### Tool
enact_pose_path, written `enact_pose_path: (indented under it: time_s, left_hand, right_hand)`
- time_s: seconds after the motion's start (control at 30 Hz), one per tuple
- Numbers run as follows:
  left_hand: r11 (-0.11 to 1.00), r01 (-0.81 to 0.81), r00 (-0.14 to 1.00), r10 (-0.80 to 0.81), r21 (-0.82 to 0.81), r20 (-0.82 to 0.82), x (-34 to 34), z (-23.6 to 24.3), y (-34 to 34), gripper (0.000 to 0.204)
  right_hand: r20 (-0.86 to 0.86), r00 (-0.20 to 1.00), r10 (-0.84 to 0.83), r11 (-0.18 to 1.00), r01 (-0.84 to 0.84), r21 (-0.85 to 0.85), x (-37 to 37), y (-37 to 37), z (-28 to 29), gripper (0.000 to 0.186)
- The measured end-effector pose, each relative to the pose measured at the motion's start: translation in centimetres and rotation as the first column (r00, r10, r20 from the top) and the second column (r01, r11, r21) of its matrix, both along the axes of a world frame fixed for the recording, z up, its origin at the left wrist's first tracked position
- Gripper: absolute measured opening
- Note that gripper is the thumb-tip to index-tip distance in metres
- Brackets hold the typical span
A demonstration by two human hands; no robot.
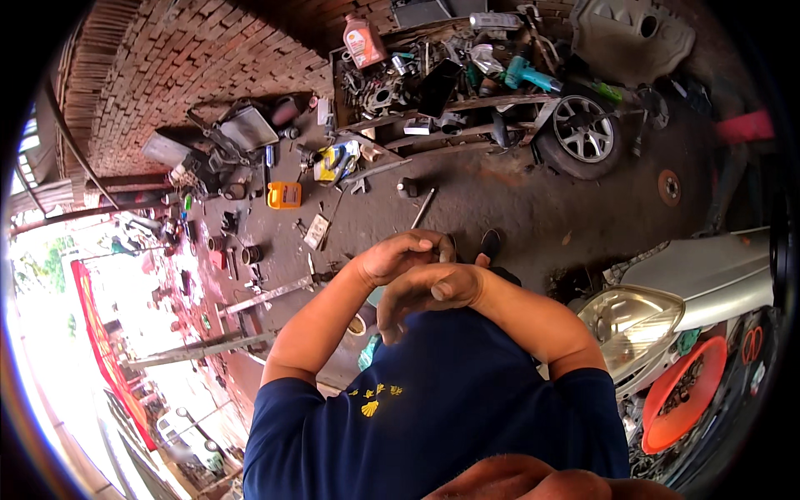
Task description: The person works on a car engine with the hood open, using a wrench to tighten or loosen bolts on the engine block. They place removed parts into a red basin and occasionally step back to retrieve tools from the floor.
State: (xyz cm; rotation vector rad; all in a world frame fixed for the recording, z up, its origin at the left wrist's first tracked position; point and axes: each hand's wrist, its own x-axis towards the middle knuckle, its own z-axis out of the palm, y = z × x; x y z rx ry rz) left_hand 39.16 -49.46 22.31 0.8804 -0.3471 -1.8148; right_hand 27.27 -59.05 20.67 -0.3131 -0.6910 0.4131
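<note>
My two hands are raised in front of my chest, one crossing close to the other. The fingers of my left hand [404, 254] curl inward, and whatever they hold, if anything, is hidden. Just nearer to me, my right hand [429, 292] hangs from a bent wrist, its darkened fingers stretched down to the left and nothing seen in them. A slim metal rod [424, 207] shows just beyond my left hand; whether it touches the hand I cannot tell. Past it on the floor stands a small dark cylindrical part [407, 187].
A silver car front with a headlight [637, 321] is close on my right, an orange basin [685, 392] of parts on it. Ahead, a wheel [583, 137] leans by a wooden rack [467, 104] heaped with tools. A yellow jug [284, 195] and scattered parts lie on the floor leftward.
</note>
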Motion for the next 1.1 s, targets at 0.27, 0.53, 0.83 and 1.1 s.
enact_pose_path:
  time_s: [0.27,0.53,0.83,1.1]
  left_hand:
    - [0.917,0.201,0.951,-0.099,-0.345,0.293,4.0,-4.5,-2.9,0.042]
    - [0.984,-0.024,0.913,-0.05,-0.174,-0.406,10.8,-5.5,0.5,0.036]
    - [0.805,-0.026,0.946,0.211,-0.593,0.245,11.8,-10.0,1.1,0.033]
    - [0.995,0.0,0.941,-0.035,-0.103,-0.336,13.7,-6.8,3.1,0.034]
  right_hand:
    - [-0.042,0.998,-0.039,0.974,0.029,-0.223,6.9,0.8,2.5,0.096]
    - [-0.227,0.928,-0.294,0.921,0.211,-0.328,10.9,0.9,2.8,0.103]
    - [-0.249,0.964,-0.09,0.939,-0.001,-0.344,15.8,4.8,2.4,0.102]
    - [-0.258,0.945,-0.202,0.895,0.072,-0.44,16.7,5.5,2.4,0.101]
